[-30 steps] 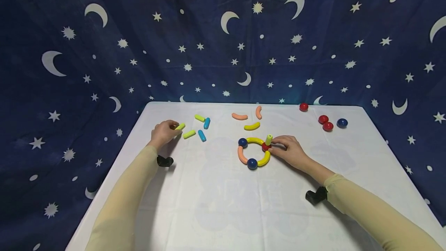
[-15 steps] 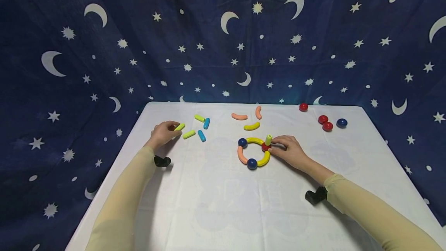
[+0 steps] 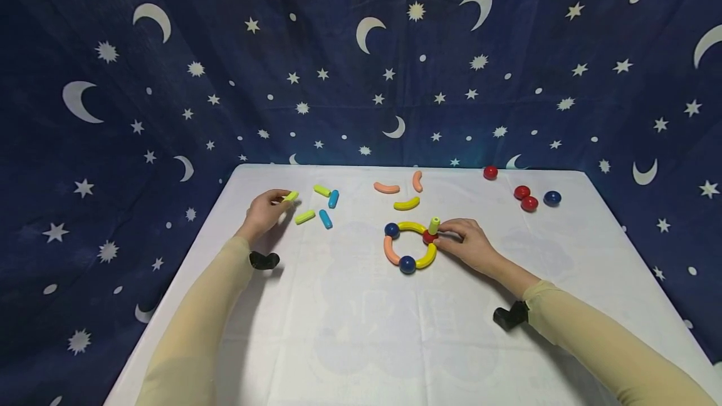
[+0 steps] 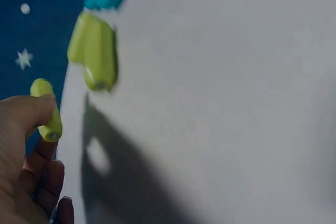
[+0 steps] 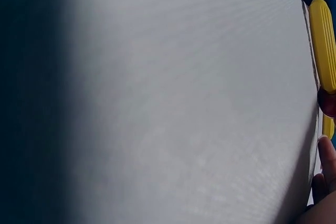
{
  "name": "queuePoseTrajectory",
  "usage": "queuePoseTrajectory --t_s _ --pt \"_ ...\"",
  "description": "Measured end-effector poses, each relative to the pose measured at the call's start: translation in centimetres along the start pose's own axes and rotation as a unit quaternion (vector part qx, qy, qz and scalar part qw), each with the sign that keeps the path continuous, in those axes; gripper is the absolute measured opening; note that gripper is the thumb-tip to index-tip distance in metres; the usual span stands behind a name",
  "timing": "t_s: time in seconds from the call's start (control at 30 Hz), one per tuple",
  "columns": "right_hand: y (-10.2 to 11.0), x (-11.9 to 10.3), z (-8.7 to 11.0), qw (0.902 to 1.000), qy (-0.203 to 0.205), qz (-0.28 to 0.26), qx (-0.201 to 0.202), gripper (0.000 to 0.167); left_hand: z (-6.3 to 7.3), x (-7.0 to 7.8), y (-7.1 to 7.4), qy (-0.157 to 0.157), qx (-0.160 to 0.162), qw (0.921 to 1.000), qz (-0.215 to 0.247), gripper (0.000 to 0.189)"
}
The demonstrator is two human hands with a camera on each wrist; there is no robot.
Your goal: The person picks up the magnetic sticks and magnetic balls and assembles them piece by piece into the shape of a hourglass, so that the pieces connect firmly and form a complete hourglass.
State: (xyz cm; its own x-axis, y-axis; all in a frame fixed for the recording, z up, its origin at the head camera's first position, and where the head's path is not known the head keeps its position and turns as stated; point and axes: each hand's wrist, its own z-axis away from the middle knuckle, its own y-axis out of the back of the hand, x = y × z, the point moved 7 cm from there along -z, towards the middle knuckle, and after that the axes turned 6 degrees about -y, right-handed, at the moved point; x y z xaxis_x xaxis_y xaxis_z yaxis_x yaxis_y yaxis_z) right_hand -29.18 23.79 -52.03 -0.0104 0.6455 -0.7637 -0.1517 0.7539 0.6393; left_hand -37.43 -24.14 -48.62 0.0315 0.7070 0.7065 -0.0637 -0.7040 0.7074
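Observation:
My left hand [image 3: 264,212] pinches a lime-green stick [image 3: 290,196] between thumb and fingers, raised off the table in the left wrist view. Beside it lie another lime stick [image 3: 305,217] and a blue stick [image 3: 325,219]. At the table's middle is a ring of curved yellow sticks [image 3: 427,257], a curved pink stick [image 3: 390,250], blue balls [image 3: 407,264] and a red ball [image 3: 430,238]. A lime stick [image 3: 434,225] stands upright on the red ball. My right hand [image 3: 470,246] holds that red ball from the right; its fingertips partly cover it.
Behind the ring lie two loose pink curved sticks [image 3: 386,188] and a yellow one [image 3: 407,203]. Several red balls [image 3: 522,192] and a blue ball [image 3: 552,198] lie at the back right. A starry dark-blue cloth [image 3: 366,80] hangs behind the white table [image 3: 361,331].
My left hand has lifted the lime stick from the table, and the stick has moved up slightly. The right hand and the ring have stayed in place.

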Motion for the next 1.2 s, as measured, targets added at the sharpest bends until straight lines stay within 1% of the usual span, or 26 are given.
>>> queuePoseTrajectory --t_s 0.1,0.17,0.23,0.4,0.5,0.57,0.63,0.7,0.83,1.03,1.2 --pt "0.0 -0.1 0.0 1.0 -0.004 -0.002 -0.001 0.048 0.0 1.7 -0.5 -0.025 0.0 0.9979 0.06 0.043" --pt "0.0 -0.2 0.1 1.0 -0.006 -0.001 -0.003 0.048 0.0 3.2 -1.2 -0.045 -0.01 0.9947 0.092 0.042" --pt "0.0 -0.2 0.0 0.9999 -0.009 -0.002 -0.005 0.048 0.3 4.8 -2.3 -0.064 -0.025 0.9907 0.117 0.04" --pt "-0.1 -0.3 -0.2 0.9998 -0.018 -0.002 -0.011 0.05 1.2 8.6 -5.5 -0.113 -0.071 0.9787 0.156 0.036" --pt "-0.2 -0.3 -0.3 0.9995 -0.027 -0.004 -0.018 0.05 1.8 10.4 -7.4 -0.137 -0.095 0.9718 0.167 0.033" --pt "-0.2 -0.2 -0.4 0.9991 -0.034 -0.005 -0.023 0.051 2.1 11.5 -8.5 -0.151 -0.107 0.9685 0.166 0.032" --pt "-0.1 -0.2 -0.4 0.9987 -0.042 -0.008 -0.029 0.052 2.4 12.3 -9.5 -0.162 -0.121 0.9657 0.163 0.032" --pt "-0.1 -0.1 -0.4 0.9983 -0.047 -0.008 -0.033 0.054 2.7 12.9 -10.4 -0.166 -0.135 0.9637 0.16 0.031" --pt "0.0 0.0 -0.3 0.998 -0.05 -0.008 -0.039 0.057 3.0 13.7 -11.8 -0.167 -0.156 0.9605 0.159 0.029" --pt "0.0 0.0 -0.4 0.9983 -0.045 -0.009 -0.037 0.056 3.1 14.6 -13.1 -0.172 -0.161 0.9584 0.161 0.031" --pt "0.0 0.0 -0.5 0.9985 -0.043 -0.013 -0.032 0.054 3.0 15.3 -14.2 -0.185 -0.171 0.9547 0.157 0.031"
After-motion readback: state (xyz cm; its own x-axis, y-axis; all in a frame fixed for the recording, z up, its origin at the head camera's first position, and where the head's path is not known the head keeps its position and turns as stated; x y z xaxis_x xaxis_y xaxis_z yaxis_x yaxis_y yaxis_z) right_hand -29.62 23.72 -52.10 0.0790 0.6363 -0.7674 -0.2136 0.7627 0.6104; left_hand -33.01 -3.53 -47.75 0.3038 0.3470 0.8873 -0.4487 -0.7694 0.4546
